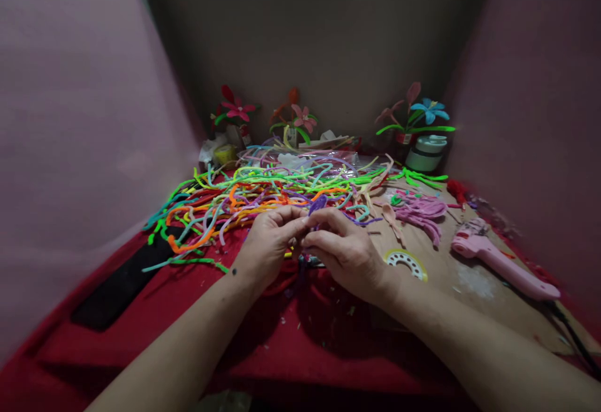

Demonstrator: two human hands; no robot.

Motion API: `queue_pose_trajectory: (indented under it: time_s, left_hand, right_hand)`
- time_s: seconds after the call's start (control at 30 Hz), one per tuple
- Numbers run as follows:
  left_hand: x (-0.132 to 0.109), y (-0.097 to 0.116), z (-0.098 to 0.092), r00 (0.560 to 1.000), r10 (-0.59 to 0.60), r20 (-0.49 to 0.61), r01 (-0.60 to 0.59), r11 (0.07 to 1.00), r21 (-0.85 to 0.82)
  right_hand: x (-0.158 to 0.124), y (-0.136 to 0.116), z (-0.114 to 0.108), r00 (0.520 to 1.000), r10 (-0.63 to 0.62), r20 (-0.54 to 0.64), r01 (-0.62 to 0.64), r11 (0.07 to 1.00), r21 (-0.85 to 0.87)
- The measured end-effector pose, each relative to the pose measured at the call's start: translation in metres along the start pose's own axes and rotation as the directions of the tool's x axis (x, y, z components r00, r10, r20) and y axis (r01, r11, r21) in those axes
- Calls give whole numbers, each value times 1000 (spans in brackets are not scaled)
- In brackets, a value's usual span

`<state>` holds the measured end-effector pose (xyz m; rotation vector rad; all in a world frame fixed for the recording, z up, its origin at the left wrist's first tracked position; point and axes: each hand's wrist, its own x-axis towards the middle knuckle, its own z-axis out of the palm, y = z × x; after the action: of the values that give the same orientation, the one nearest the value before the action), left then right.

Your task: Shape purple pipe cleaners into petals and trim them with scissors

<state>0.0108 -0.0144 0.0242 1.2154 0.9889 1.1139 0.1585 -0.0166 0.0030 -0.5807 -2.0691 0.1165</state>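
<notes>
My left hand [275, 236] and my right hand [345, 246] meet above the near middle of the table, fingers pinched together. Between their fingertips is a purple pipe cleaner [318, 204], its folded, petal-like end poking up above the fingers. The part inside the grip is hidden by my fingers. Something dark purple hangs just below the hands, too blurred to make out. Right behind them spreads a large heap of pipe cleaners [263, 180] in green, orange, yellow, purple and other colours.
A pink hot-glue gun [504, 265] with a cord lies on a brown board [451, 287] at right, near pink pipe-cleaner pieces [422, 211] and a white-and-yellow ring [406, 263]. A black slab [119, 287] lies left. Pipe-cleaner flowers [429, 111] stand at the back. Pink walls flank the red cloth [188, 330].
</notes>
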Motion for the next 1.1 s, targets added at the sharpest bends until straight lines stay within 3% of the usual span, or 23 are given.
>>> queue_pose_trajectory:
  time_s: [0.2, 0.33, 0.47, 0.57, 0.93, 1.1]
  left_hand:
    - [0, 2, 1, 998, 39, -50, -36, 997, 61]
    - [-2, 5, 3, 991, 94, -94, -74, 977, 201]
    - [-3, 4, 4, 990, 111, -93, -87, 969, 230]
    - [-2, 2, 4, 988, 115, -106, -86, 966, 242]
    - [-5, 6, 10, 978, 172, -118, -122, 931, 344]
    - [-6, 5, 11, 980, 158, -123, -110, 939, 326]
  right_hand:
    - [0, 3, -1, 990, 45, -131, -18, 979, 201]
    - [-1, 5, 1, 969, 111, -219, -56, 969, 241]
    - [2, 1, -3, 961, 127, -246, -74, 974, 213]
    - [5, -2, -6, 929, 215, -303, -144, 960, 239]
    - [3, 5, -5, 958, 209, -199, -181, 972, 149]
    - [5, 3, -5, 908, 312, -279, -274, 947, 165]
